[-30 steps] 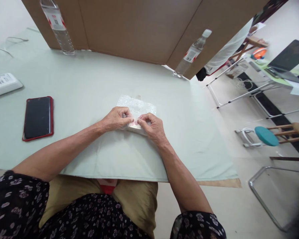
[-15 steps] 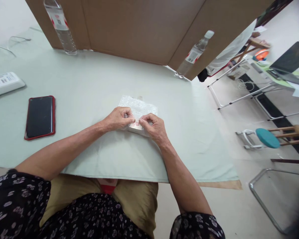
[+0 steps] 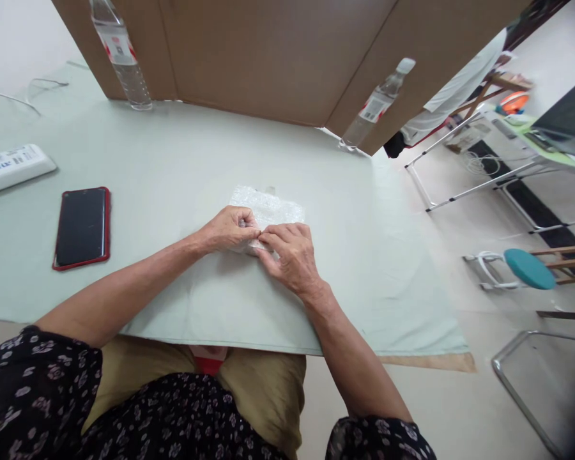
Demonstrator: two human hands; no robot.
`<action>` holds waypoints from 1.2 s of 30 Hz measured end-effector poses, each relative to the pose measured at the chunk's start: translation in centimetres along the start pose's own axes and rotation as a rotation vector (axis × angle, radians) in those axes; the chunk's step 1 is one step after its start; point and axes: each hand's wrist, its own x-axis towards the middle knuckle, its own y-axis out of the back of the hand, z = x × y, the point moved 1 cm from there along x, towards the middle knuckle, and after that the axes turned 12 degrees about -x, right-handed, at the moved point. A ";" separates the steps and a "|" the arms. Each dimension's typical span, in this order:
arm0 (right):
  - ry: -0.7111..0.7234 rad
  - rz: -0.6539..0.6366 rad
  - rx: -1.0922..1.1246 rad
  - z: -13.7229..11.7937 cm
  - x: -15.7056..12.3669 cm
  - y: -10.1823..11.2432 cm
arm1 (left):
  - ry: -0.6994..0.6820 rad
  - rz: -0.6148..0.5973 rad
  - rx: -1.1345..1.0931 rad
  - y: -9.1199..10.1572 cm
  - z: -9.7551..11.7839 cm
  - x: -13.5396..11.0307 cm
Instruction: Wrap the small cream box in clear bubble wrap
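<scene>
A packet of clear bubble wrap (image 3: 273, 206) lies on the pale green cloth, with a small piece of clear tape at its far edge. My left hand (image 3: 232, 228) is closed on the packet's left near side, thumb and forefinger pinched together. My right hand (image 3: 290, 252) lies over the near right part, its fingers bent onto the bubble wrap and its fingertips by the left thumb. Most of the near edge is hidden under both hands. What is inside the wrap cannot be made out.
Left of my arm lies a phone (image 3: 82, 227) in a red case, with a white box (image 3: 14, 167) beyond it. Two water bottles (image 3: 124, 64) stand against a cardboard panel (image 3: 263, 57). To the right are a person's white sleeve (image 3: 460, 76), a teal stool (image 3: 529, 268) and a laptop (image 3: 572, 112).
My right hand has turned over and flattened, its fingers shifting left across the near edge towards the left thumb. My left hand keeps its pinch. The whole view has shifted slightly.
</scene>
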 end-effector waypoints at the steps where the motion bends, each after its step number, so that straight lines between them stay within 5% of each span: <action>1: -0.004 -0.027 -0.011 -0.1 0.0 -0.1 | 0.021 -0.029 0.004 0.3 0.1 0.0; 6: 0.001 -0.131 -0.067 -0.1 0.0 -0.3 | 0.110 -0.158 0.110 2.9 1.4 -0.1; 18: 0.070 -0.091 -0.226 -0.5 0.3 -0.9 | 0.243 0.169 0.432 4.0 0.4 -1.7; 27: 0.071 -0.077 -0.215 -0.4 0.3 -1.0 | 0.497 0.248 0.208 3.5 1.0 -3.7; 36: 0.070 -0.066 -0.237 -0.6 0.4 -1.1 | 0.400 0.262 -0.071 1.3 0.1 -1.8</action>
